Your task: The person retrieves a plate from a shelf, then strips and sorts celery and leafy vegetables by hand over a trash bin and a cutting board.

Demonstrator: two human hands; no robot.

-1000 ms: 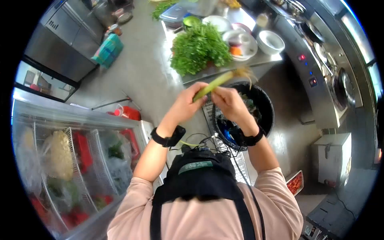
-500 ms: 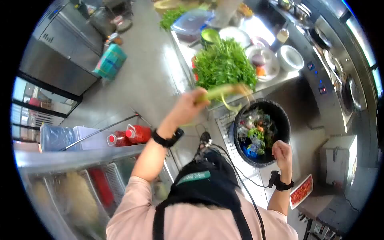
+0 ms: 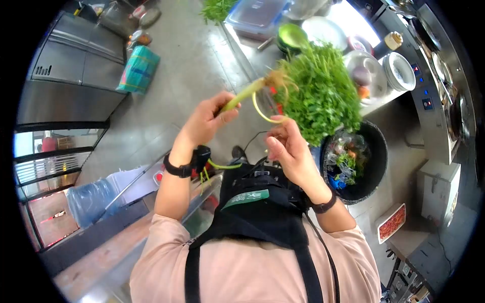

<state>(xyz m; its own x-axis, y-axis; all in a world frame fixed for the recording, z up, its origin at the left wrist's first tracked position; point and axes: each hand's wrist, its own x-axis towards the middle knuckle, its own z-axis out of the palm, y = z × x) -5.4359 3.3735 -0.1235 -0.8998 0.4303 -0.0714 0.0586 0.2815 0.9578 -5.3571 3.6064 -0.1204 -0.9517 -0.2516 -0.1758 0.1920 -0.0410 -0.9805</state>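
Observation:
My left hand [image 3: 211,117] is wrapped round a pale green celery stalk [image 3: 246,95], whose brown rooty end points up and to the right. Thin leafy stems hang below my left wrist. A thin curved strand droops from the root end, and the fingertips of my right hand [image 3: 286,141] are pinched at its lower end. Behind my hands a big bunch of leafy greens [image 3: 323,93] lies on the worktop. To the right of my right hand stands a black bin [image 3: 376,166] with plastic and vegetable scraps inside.
White bowls [image 3: 399,71], a plate with an onion [image 3: 361,76], green bowls [image 3: 292,36] and a lidded plastic box [image 3: 256,16] are on the worktop. A tray of red food [image 3: 391,223] sits low at the right. The stove [image 3: 429,86] is at the far right.
The view has turned, so the bin and worktop appear farther right. My right hand has come back from beside the bin to the strand. My left hand still holds the stalk.

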